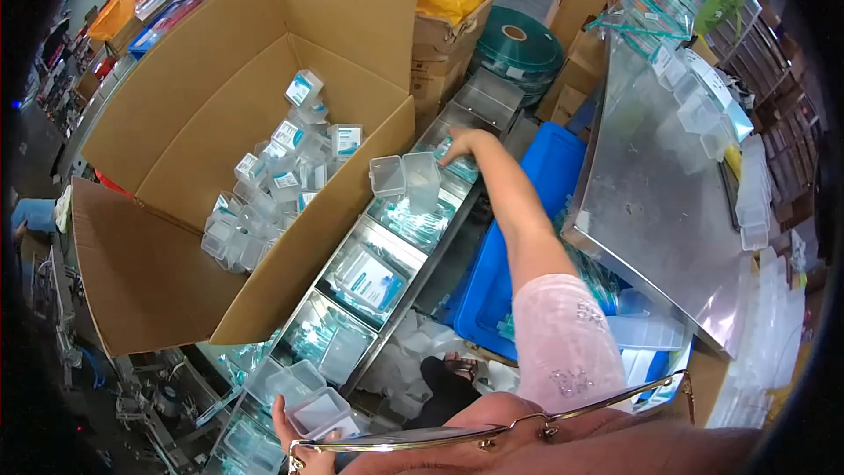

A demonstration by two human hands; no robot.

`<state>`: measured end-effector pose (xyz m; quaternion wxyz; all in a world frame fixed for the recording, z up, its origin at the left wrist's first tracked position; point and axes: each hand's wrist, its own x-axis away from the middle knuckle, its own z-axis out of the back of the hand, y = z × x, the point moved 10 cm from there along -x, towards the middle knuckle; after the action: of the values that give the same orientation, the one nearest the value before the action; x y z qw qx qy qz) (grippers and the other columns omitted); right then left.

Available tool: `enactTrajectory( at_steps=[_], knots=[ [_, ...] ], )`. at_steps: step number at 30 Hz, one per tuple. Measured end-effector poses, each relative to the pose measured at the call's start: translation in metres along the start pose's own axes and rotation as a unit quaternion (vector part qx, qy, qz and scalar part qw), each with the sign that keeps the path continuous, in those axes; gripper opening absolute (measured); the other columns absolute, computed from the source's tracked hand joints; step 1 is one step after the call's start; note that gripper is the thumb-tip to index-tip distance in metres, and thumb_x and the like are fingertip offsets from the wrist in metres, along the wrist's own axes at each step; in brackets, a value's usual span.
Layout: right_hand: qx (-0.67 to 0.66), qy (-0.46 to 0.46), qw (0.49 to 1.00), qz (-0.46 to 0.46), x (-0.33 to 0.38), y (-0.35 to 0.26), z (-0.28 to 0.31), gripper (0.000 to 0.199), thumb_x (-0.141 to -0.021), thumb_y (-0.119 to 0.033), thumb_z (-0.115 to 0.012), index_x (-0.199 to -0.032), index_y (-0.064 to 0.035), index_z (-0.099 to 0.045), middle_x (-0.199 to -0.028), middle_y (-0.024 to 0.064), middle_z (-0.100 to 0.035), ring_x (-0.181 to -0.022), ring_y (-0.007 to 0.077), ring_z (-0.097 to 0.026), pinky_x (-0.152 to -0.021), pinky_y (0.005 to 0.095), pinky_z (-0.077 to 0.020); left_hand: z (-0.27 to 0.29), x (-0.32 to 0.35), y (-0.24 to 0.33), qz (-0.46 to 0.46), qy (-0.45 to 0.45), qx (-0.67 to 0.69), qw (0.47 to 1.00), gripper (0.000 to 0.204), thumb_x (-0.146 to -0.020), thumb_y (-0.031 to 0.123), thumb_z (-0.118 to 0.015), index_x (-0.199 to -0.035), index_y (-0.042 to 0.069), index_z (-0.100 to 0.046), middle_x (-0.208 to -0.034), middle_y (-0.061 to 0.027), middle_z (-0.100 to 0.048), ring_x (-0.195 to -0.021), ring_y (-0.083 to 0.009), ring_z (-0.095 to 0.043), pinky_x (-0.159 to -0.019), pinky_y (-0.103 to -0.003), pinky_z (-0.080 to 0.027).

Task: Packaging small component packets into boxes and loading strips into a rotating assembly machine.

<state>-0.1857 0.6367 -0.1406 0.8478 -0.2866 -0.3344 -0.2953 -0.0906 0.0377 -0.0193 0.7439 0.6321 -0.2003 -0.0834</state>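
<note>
My left hand (299, 442) is closed around a small clear plastic box (320, 412) with a white piece inside, at the lower edge. My right arm stretches forward, and my right hand (466, 144) reaches down at a far compartment of the long metal tray (359, 359). Its fingertips are blurred and partly hidden among slim teal-and-clear packets (457, 169), so their grip cannot be made out. Beside that hand, an open clear box (422, 181) and its lid stand over more packets. Nearer, one compartment holds a box with a white-and-blue label card (373, 281).
A large open cardboard carton (237, 105) with several labelled clear boxes (286, 136) stands left of the tray. To the right are a blue bin (549, 167) and a metal table (659, 202) with a sharp corner. Green film rolls (517, 46) lie beyond.
</note>
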Motion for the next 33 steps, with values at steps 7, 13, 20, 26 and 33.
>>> enactTrajectory(
  at_steps=[7, 13, 20, 26, 33],
  knots=[
    [-0.173, -0.061, 0.981, 0.059, 0.018, -0.023, -0.036, 0.113, -0.057, -0.053, -0.073, -0.138, -0.0076, -0.009, -0.143, 0.0138, -0.013, -0.131, 0.0253, -0.014, -0.104, 0.0385, -0.018, 0.004, 0.008, -0.021, 0.034, -0.022, 0.004, 0.999, 0.104, -0.057, 0.022, -0.078, -0.135, 0.009, -0.01, -0.11, -0.0165, -0.048, -0.098, -0.0275, -0.053, -0.084, -0.039, -0.044],
    [-0.191, -0.035, 0.98, 0.05, -0.013, 0.005, -0.039, 0.109, -0.054, -0.037, -0.079, -0.137, -0.0081, -0.015, -0.137, 0.0129, -0.028, -0.126, 0.0247, -0.027, -0.1, 0.0386, -0.0259, -0.002, 0.012, -0.025, 0.02, -0.046, 0.019, 0.999, 0.105, -0.057, 0.019, -0.078, -0.135, 0.009, -0.009, -0.11, -0.0162, -0.047, -0.098, -0.0267, -0.053, -0.084, -0.038, -0.043],
    [-0.178, 0.057, 0.969, 0.162, 0.039, -0.033, -0.01, 0.09, -0.05, -0.021, -0.08, -0.127, -0.0065, -0.036, -0.12, 0.0137, -0.047, -0.113, 0.0236, -0.042, -0.092, 0.0369, -0.0359, -0.001, 0.011, -0.05, 0.086, -0.078, 0.067, 0.991, 0.105, -0.056, 0.014, -0.077, -0.135, 0.009, -0.009, -0.111, -0.0165, -0.047, -0.099, -0.0261, -0.052, -0.085, -0.037, -0.043],
    [-0.47, 0.173, 0.837, 0.222, 0.1, -0.014, 0.025, 0.047, -0.06, -0.005, -0.07, -0.105, -0.0038, -0.054, -0.096, 0.008, -0.06, -0.089, 0.02, -0.058, -0.077, 0.0365, -0.0465, -0.005, 0.015, -0.058, 0.127, -0.13, 0.118, 0.976, 0.105, -0.055, 0.009, -0.077, -0.135, 0.009, -0.009, -0.112, -0.0168, -0.047, -0.101, -0.0256, -0.052, -0.086, -0.037, -0.042],
    [-0.547, 0.028, 0.72, 0.426, 0.266, -0.174, -0.091, 0.043, -0.062, -0.016, -0.071, -0.1, -0.004, -0.057, -0.085, 0.0045, -0.061, -0.073, 0.0157, -0.058, -0.07, 0.0323, -0.048, -0.054, 0.025, 0.045, -0.018, -0.231, 0.096, 0.968, 0.096, -0.055, -0.007, -0.07, -0.134, 0.004, -0.017, -0.111, -0.0135, -0.048, -0.102, -0.0222, -0.051, -0.089, -0.032, -0.04]
  ],
)
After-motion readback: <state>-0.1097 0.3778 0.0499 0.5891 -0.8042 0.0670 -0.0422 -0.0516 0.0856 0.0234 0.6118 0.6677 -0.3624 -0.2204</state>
